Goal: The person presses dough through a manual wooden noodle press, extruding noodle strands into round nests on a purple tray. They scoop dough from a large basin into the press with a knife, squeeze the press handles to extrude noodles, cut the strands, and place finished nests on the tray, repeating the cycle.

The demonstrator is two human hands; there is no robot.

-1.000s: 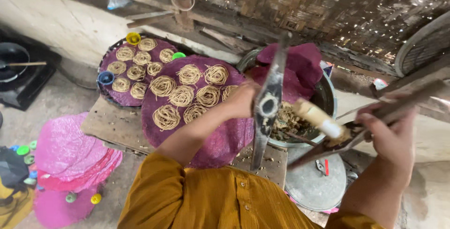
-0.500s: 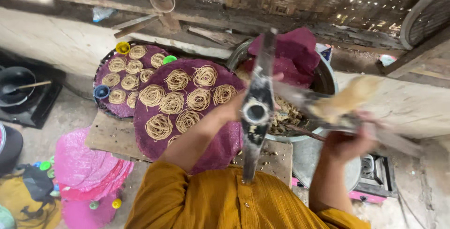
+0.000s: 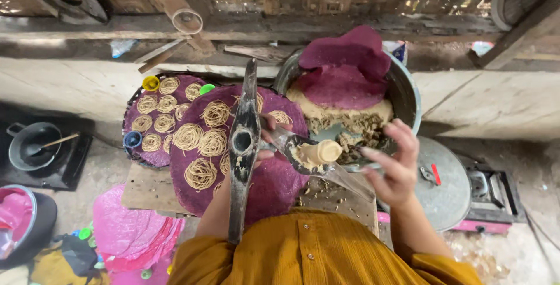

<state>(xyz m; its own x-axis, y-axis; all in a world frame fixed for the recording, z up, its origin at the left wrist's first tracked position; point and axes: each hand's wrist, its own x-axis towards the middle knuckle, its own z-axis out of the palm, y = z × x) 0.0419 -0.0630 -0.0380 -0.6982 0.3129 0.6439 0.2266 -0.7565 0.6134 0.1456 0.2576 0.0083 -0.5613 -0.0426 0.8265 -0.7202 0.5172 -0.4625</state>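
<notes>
- Metal press (image 3: 243, 145) stands upright over the near purple tray (image 3: 274, 186), left hand (image 3: 269, 139) clamped on it.
- Right hand (image 3: 396, 168), fingers spread, touches the plunger (image 3: 318, 154) loaded with dough, not clamped.
- Seating the dough plug squarely over the press barrel should keep it from crumbling.
- Count: 2 trays, about 6 noodle coils (image 3: 201, 172) on the near one, 8 on the far tray (image 3: 149, 127); 1 dough bowl (image 3: 408, 95).

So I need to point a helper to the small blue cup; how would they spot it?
Find the round purple tray of noodle coils, left of the big metal bowl. The blue cup sits on its lower left edge; the yellow cup and green cup sit along the top.
</notes>
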